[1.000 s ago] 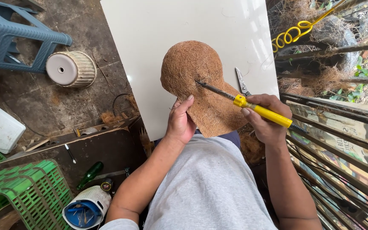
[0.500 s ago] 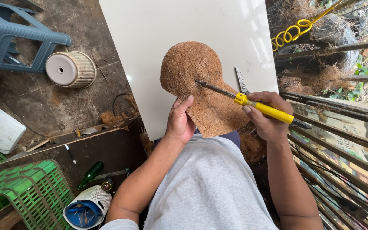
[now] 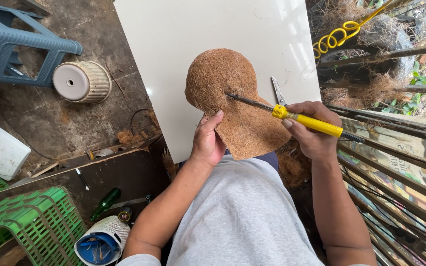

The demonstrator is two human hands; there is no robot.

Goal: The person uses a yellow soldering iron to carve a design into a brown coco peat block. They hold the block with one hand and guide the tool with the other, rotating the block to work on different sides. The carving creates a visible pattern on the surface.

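- My left hand (image 3: 208,143) steadies the brown, coarse coconut-fibre sheet (image 3: 235,103), a rounded dome shape flaring to a wide skirt; my fingers pinch its left edge at the centre of the frame, over the white glossy bench (image 3: 173,59).
- My right hand (image 3: 311,130) is clenched around the yellow-handled soldering iron (image 3: 292,114), whose dark metal tip touches the middle of the sheet.
- The fibre outline looks already cut to shape; I judge the work at the tip is just under way, as no clear mark shows around it.
- Small metal scissors (image 3: 278,91) lie just right of the sheet.
- Upper left: an overturned ribbed cream pot (image 3: 82,81) beside a blue plastic stool (image 3: 20,44); lower left, a green lattice crate (image 3: 30,226).
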